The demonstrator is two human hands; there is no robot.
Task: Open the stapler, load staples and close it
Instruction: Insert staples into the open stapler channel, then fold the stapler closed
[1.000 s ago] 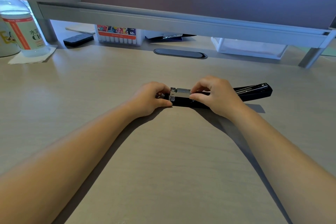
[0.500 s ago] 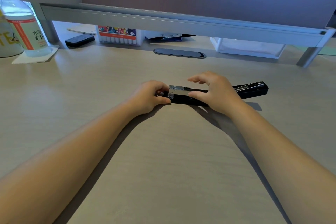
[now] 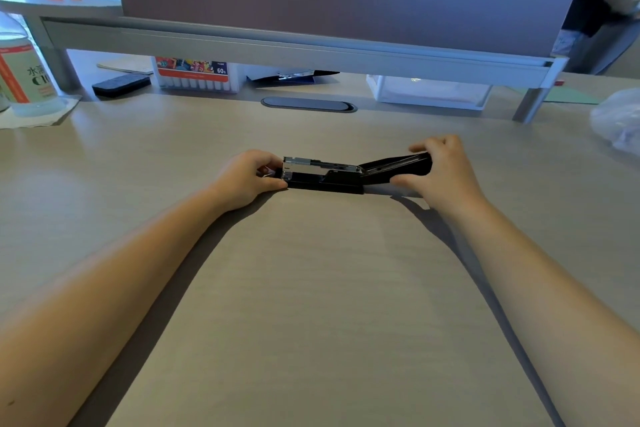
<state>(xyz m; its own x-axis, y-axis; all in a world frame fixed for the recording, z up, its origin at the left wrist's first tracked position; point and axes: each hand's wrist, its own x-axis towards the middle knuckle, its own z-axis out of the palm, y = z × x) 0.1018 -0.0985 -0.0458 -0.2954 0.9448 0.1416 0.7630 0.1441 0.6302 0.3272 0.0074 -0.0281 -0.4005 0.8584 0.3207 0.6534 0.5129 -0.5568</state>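
A black stapler (image 3: 325, 180) lies opened out flat across the middle of the desk, its silver metal staple channel (image 3: 311, 166) exposed on the left half. My left hand (image 3: 247, 177) pinches the stapler's left end against the desk. The black top cover (image 3: 394, 166) is swung back to the right, slightly raised, and my right hand (image 3: 440, 173) grips its far end between thumb and fingers. Whether staples sit in the channel is too small to tell.
At the back under the monitor shelf stand a marker box (image 3: 194, 74), a black eraser (image 3: 121, 84), a clear plastic tray (image 3: 429, 90) and a cable grommet (image 3: 308, 104). A bottle (image 3: 24, 76) stands far left, a plastic bag (image 3: 620, 121) far right.
My right hand left the metal channel and slid right to the end of the top cover, taking hold of it. The left hand stayed on the left end.
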